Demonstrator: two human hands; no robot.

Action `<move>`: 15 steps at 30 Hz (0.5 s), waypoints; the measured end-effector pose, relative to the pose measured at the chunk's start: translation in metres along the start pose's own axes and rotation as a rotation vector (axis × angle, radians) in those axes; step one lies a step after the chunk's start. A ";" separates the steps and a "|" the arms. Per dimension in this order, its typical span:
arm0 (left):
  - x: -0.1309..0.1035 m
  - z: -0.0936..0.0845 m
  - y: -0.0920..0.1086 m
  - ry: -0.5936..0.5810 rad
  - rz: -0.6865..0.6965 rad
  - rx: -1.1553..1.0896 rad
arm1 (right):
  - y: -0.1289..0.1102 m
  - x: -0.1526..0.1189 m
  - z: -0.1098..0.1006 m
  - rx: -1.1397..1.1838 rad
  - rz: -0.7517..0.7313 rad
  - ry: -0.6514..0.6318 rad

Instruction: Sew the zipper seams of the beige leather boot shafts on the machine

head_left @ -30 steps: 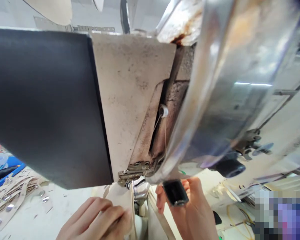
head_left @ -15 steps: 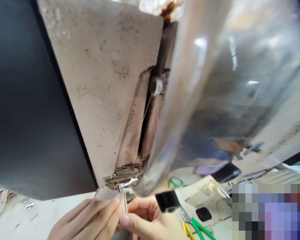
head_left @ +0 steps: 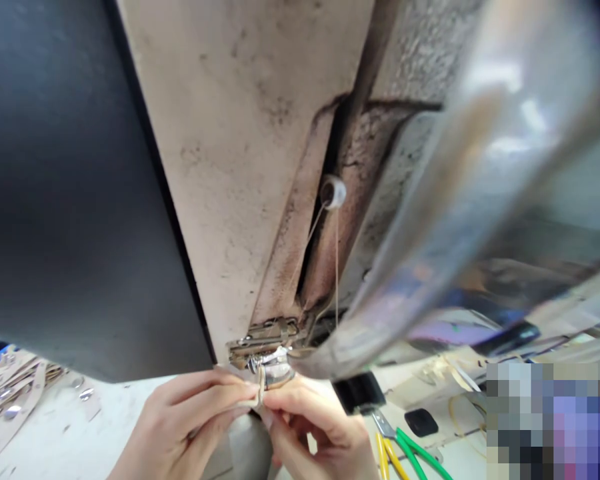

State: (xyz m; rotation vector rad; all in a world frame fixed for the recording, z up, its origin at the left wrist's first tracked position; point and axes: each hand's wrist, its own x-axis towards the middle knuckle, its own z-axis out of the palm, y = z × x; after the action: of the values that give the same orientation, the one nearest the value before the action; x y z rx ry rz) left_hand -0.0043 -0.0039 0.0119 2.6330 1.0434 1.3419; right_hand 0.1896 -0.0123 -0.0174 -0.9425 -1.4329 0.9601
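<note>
A sewing machine [head_left: 240,133], its pale casing worn, fills the upper view. A thread runs over its white take-up eyelet [head_left: 334,193]. Just below the metal presser foot [head_left: 275,367], my hands meet. My left hand [head_left: 180,420] pinches a narrow beige strip of material [head_left: 261,388] from the left. On the other side, my right hand [head_left: 320,427] has thumb and forefinger closed on the same strip, its other fingers curled. Fingers cover most of the piece, so its full shape is hidden. A rounded grey machine bed [head_left: 250,447] sits under the hands.
A clear curved plastic shield [head_left: 430,233] hangs at right, and a dark panel [head_left: 80,200] at left. Beside my right hand are a black block [head_left: 359,392], green-handled scissors [head_left: 420,453] and a yellow-handled tool [head_left: 390,457]. Offcut strips [head_left: 15,400] lie at far left.
The view has shifted, so the machine and hands appear farther right. The take-up eyelet sits lower along its slot. My fingers have changed position on the strip, which now looks bent.
</note>
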 end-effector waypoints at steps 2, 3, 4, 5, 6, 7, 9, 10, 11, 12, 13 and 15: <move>-0.004 0.004 -0.002 0.037 -0.030 0.012 | 0.000 0.001 0.001 -0.049 -0.066 -0.005; -0.005 0.006 -0.003 0.056 -0.021 0.019 | 0.000 0.002 0.001 -0.058 -0.082 -0.011; -0.006 0.006 -0.003 0.075 -0.001 0.023 | 0.000 0.002 0.001 -0.060 -0.095 -0.017; -0.006 0.005 -0.003 0.091 0.022 0.026 | 0.000 0.003 0.001 -0.061 -0.104 -0.021; -0.005 0.004 -0.002 0.091 0.041 0.022 | 0.000 0.003 0.001 -0.063 -0.111 -0.021; -0.004 0.003 -0.001 0.068 0.041 0.006 | -0.001 0.004 0.001 -0.065 -0.119 -0.021; 0.001 0.000 0.002 -0.002 -0.010 -0.085 | -0.002 0.005 0.001 -0.060 -0.125 -0.023; 0.003 -0.002 0.004 -0.038 -0.054 -0.150 | -0.002 0.005 0.001 -0.053 -0.125 -0.024; 0.006 -0.003 0.006 -0.067 -0.105 -0.218 | -0.003 0.005 0.001 -0.044 -0.126 -0.022; 0.008 -0.004 0.007 -0.078 -0.148 -0.277 | -0.003 0.005 0.000 -0.034 -0.123 -0.018; 0.009 -0.004 0.008 -0.082 -0.180 -0.314 | -0.004 0.006 0.000 -0.024 -0.118 -0.012; 0.011 -0.005 0.010 -0.083 -0.199 -0.317 | -0.004 0.006 0.000 -0.010 -0.113 -0.005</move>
State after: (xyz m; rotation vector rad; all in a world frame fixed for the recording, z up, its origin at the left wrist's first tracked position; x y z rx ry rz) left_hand 0.0025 -0.0063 0.0259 2.2703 0.9615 1.2292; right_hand 0.1891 -0.0082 -0.0117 -0.8579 -1.4805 0.8724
